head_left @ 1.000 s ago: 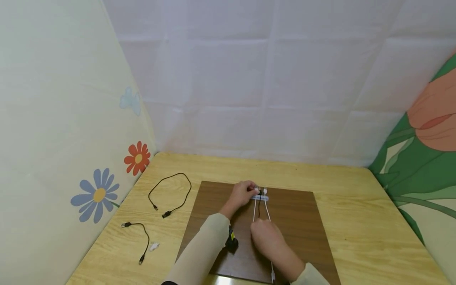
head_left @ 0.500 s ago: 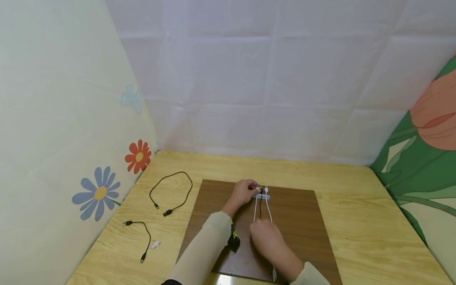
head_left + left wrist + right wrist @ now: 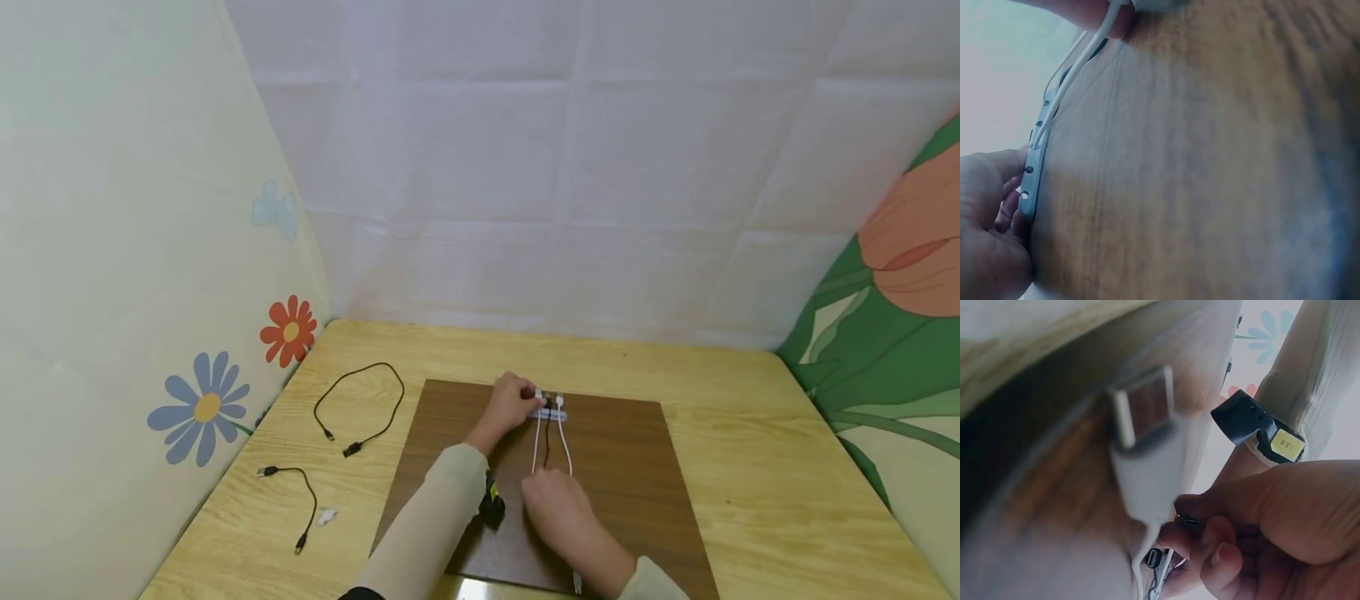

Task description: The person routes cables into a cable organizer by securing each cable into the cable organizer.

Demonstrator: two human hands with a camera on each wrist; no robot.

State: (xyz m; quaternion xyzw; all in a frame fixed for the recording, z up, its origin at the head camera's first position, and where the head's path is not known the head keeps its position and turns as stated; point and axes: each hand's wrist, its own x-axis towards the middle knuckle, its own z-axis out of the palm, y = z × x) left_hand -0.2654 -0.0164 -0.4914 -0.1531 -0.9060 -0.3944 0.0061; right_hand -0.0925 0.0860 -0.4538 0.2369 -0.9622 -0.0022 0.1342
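Observation:
A pale blue cable organizer strip (image 3: 551,414) with slots lies near the far edge of a dark brown board (image 3: 615,467). My left hand (image 3: 510,407) pinches the strip's left end; in the left wrist view, its fingers (image 3: 1009,209) curl by the slots. A white cable, a black one and another white cable (image 3: 564,442) run from the strip towards me. My right hand (image 3: 558,504) grips the left white cable (image 3: 1082,62), a small connector (image 3: 1190,521) showing between thumb and finger. A white USB plug (image 3: 1147,450) hangs near it, and a black connector (image 3: 1155,557) sits beyond.
Left of the board, a long black cable (image 3: 401,387) lies looped on the wooden table (image 3: 787,467). A short black cable (image 3: 311,492) and a small white piece (image 3: 327,517) lie nearer. A black device with a yellow label (image 3: 492,508) is on my left wrist.
My right hand has moved slightly towards me and left, drawing down along the cables. My left hand stays at the strip's left end, its fingers a little shifted.

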